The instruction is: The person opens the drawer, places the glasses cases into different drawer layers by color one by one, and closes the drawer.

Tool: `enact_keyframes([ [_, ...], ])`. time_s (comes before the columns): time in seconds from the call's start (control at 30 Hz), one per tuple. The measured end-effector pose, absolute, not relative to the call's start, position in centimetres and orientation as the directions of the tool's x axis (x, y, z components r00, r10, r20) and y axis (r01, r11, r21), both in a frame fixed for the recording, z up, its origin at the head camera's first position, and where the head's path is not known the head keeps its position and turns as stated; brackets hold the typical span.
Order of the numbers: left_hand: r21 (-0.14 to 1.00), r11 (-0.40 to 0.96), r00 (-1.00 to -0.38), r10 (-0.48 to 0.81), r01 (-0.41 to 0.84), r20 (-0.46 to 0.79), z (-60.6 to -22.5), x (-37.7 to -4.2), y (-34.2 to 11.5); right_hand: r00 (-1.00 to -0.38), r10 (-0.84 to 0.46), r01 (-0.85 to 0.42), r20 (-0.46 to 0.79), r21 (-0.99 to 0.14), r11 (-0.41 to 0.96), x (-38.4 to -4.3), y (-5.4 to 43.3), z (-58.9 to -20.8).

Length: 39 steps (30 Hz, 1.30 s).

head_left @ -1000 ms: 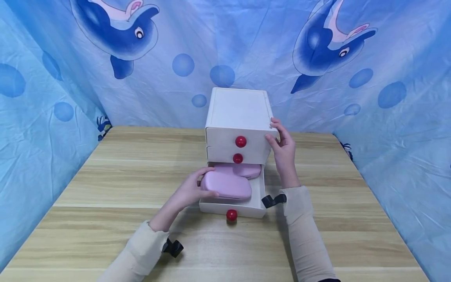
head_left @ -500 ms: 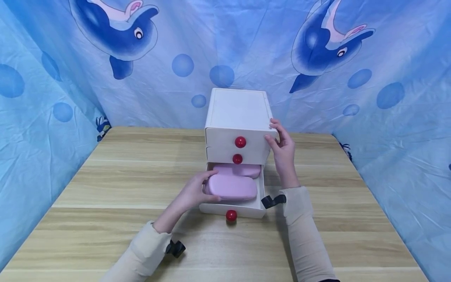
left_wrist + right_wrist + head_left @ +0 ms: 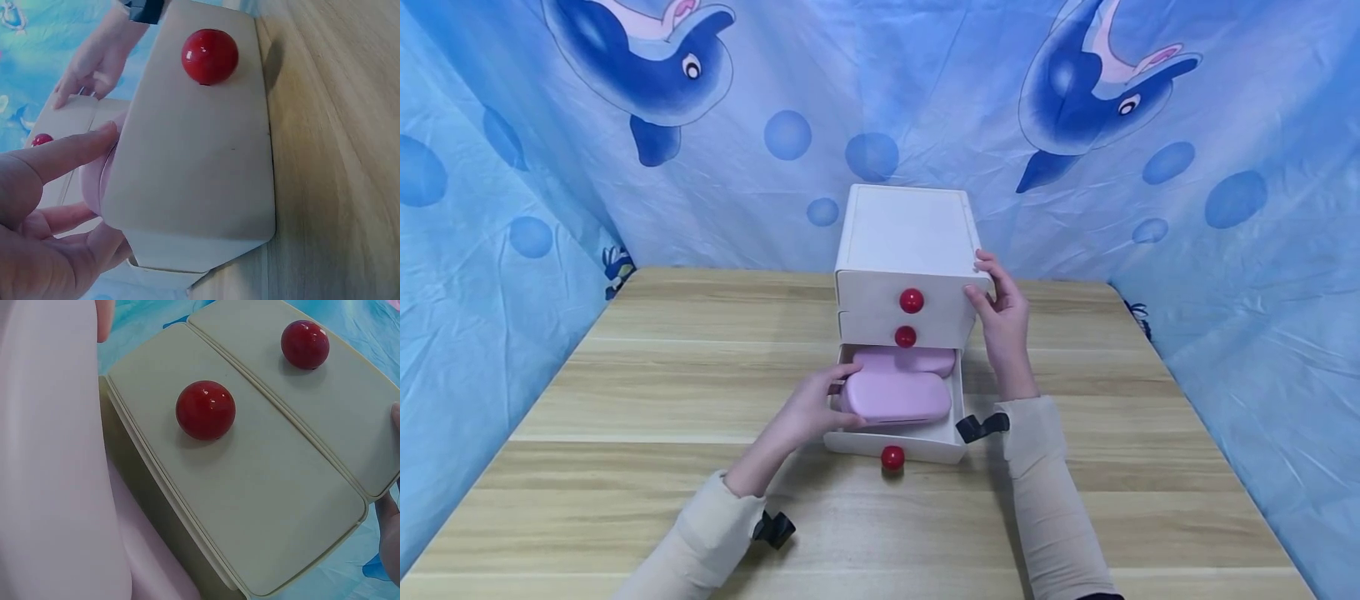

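A white drawer cabinet (image 3: 913,229) with red ball knobs stands on the table, its bottom drawer (image 3: 859,443) pulled out. In that drawer lies a pink oblong case (image 3: 901,395) with rounded corners, resembling a glasses case. My left hand (image 3: 811,408) holds it by its left end, thumb at the near side and fingers at the far side. Behind it sits a second pink case (image 3: 913,360), partly under the upper drawers. At the cabinet's top right front corner, my right hand (image 3: 1006,321) grips with the thumb on the front and fingers at the top edge.
Two upper drawers are closed, with a red knob (image 3: 912,301) and another red knob (image 3: 906,337). The bottom drawer's red knob (image 3: 892,458) faces me. A wooden table (image 3: 662,433) surrounds the cabinet. Behind it hangs a blue dolphin-print cloth (image 3: 925,100).
My left hand has moved the front pink case slightly right within the drawer, and the case has straightened from its slant. My right hand has stayed at the cabinet's corner.
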State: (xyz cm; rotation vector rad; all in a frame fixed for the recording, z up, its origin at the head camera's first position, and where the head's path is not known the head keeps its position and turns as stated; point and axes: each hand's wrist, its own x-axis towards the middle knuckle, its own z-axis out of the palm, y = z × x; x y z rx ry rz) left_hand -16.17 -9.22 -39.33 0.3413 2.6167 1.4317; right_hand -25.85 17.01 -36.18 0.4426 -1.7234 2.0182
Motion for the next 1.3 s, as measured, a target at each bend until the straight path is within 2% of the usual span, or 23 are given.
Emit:
enact_keyframes([
  [0.33,0.763,0.611,-0.966,0.252,0.211,0.065,-39.15,-15.54,-8.41,-0.845,0.123,-0.534,0.52,-0.836,-0.13,-25.84,16.9,-36.15],
  [0.67,0.796,0.573,-0.963,0.266,0.194,0.043,-39.22,-15.69,-8.6,-0.843,0.135,-0.537,0.521,-0.833,-0.136,-25.76,16.84,-36.05],
  [1.07,0.743,0.642,-0.965,0.262,0.19,0.021,-38.82,-15.66,-8.3,-0.842,0.14,-0.537,0.521,-0.833,-0.134,-25.72,16.88,-36.05],
  [1.17,0.769,0.611,-0.956,0.295,0.189,0.001,-38.77,-15.88,-8.59,-0.843,0.139,-0.537,0.52,-0.832,-0.141,-25.74,16.85,-36.06],
  [1.3,0.867,0.488,-0.936,0.343,0.1,-0.085,-38.75,-16.28,-9.25,-0.845,0.138,-0.534,0.517,-0.833,-0.147,-25.72,16.86,-36.01],
])
